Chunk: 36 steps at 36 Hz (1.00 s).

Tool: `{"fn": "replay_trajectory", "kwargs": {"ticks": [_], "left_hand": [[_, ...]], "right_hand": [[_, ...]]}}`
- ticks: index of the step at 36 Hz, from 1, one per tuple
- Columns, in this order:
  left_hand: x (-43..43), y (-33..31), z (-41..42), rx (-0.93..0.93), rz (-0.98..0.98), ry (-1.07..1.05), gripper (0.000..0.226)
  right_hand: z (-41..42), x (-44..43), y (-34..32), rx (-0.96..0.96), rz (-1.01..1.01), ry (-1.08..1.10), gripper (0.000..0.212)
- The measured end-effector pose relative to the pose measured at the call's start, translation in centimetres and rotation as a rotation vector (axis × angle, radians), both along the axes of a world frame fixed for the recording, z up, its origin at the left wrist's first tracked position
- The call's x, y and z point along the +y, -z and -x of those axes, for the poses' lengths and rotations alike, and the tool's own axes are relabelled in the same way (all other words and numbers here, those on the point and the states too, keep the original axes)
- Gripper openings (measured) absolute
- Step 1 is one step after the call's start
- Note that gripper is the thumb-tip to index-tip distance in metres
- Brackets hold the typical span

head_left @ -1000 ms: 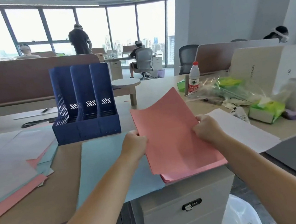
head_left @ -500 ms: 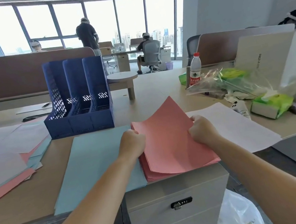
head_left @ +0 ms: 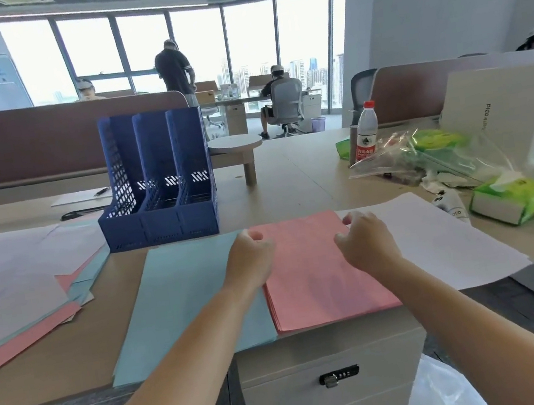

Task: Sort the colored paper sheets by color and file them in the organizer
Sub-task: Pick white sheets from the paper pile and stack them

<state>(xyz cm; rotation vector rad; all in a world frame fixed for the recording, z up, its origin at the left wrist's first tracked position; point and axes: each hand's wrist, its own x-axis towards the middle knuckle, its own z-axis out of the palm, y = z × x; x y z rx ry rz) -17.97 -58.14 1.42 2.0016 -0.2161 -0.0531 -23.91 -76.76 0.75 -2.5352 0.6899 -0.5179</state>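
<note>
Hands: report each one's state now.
Left hand: curled at left edge of pink stack; grip unclear.
Right hand: curled at its right edge; grip unclear.

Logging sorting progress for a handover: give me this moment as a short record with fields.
pink paper stack: flat on the desk, between both hands
left hand: fingers curled at its left edge; grip unclear
right hand: fingers curled at its far right corner; grip unclear
light blue paper stack: flat, left of the pink
white sheet: right of the pink
blue plastic three-slot organizer: upright behind, slots look empty
mixed paper pile: far left, unsorted
</note>
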Motion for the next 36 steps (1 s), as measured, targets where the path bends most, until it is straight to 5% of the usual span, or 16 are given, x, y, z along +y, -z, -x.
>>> {"fn": "replay_trajectory", "kwargs": {"ticks": [15, 36], "left_hand": [[10.4, -2.4, -0.7, -0.042, 0.097, -0.052, 0.015], [47.2, -0.4, -9.6, -0.111, -0.011, -0.513, 0.009]], "right_hand": [[-4.3, 15.7, -3.5, -0.139, -0.058, -0.324, 0.039], [-20.2, 51.1, 1.1, 0.076, -0.078, -0.798, 0.044]]}}
